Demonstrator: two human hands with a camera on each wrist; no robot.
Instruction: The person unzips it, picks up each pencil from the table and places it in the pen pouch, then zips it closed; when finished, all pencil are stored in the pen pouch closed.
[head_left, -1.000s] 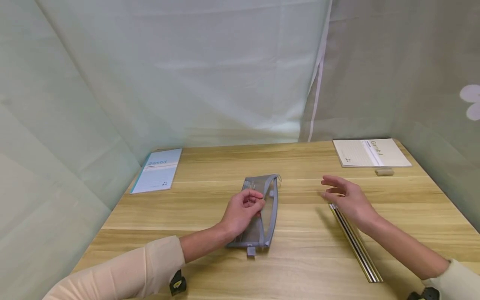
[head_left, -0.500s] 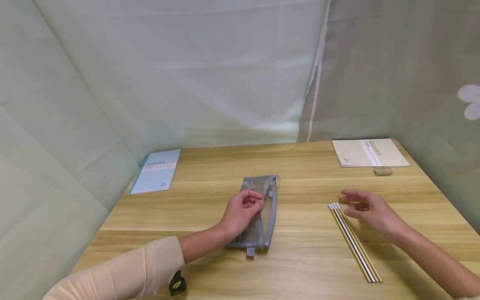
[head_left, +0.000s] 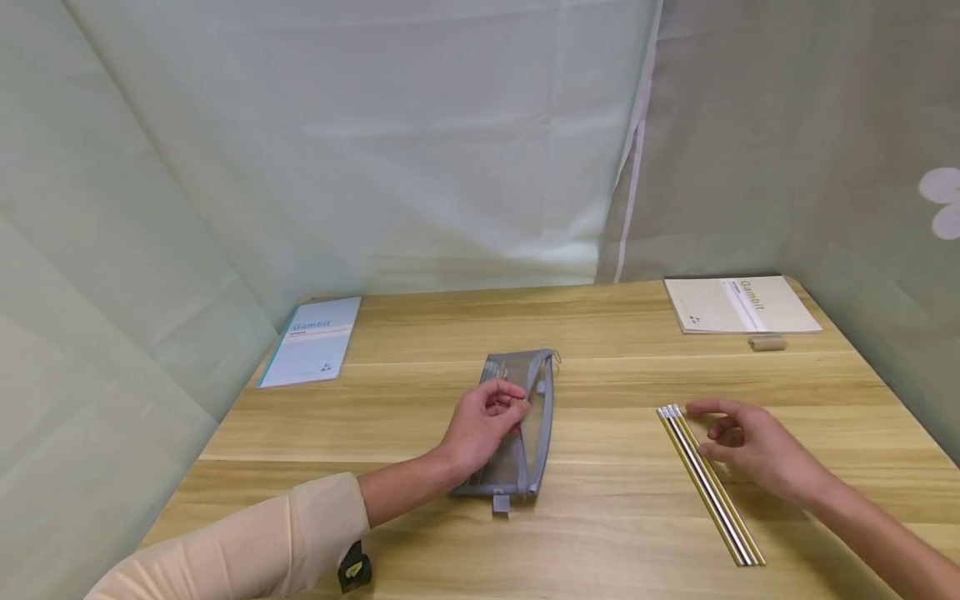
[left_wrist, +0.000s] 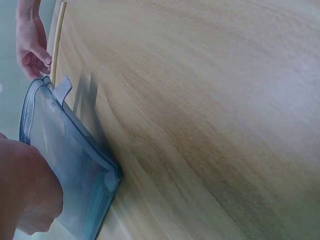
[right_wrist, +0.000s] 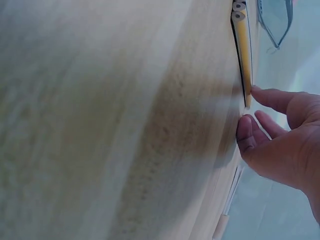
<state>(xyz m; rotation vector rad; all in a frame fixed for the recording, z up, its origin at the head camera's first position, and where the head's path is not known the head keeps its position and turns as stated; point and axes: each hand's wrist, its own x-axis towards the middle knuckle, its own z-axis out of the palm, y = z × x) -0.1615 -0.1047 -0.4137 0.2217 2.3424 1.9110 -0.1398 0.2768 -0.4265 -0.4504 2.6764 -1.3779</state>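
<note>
A grey see-through zip pencil case [head_left: 512, 467] lies on the table with its mouth gaping toward the right. My left hand [head_left: 483, 425] pinches the near edge of that mouth between thumb and fingers; in the left wrist view the case [left_wrist: 70, 150] rises at a tilt above the wood. Several pencils [head_left: 711, 487], striped in gold, black and white, lie side by side to the right, eraser ends away from me. Beside those ends is my right hand [head_left: 757, 446], fingers loosely bent. In the right wrist view its thumb tip meets the outermost yellow pencil [right_wrist: 244, 55].
A blue notebook [head_left: 315, 342] lies at the table's back left. At the back right is a cream notebook [head_left: 742, 306], with a small tan cylinder [head_left: 767, 343] just in front of it. Pale curtains [head_left: 450, 150] hang close around the table's back and sides.
My right hand has moved from above the pencils' far ends over to their right side, then down close against them. The left hand and the pencil case have stayed put.
</note>
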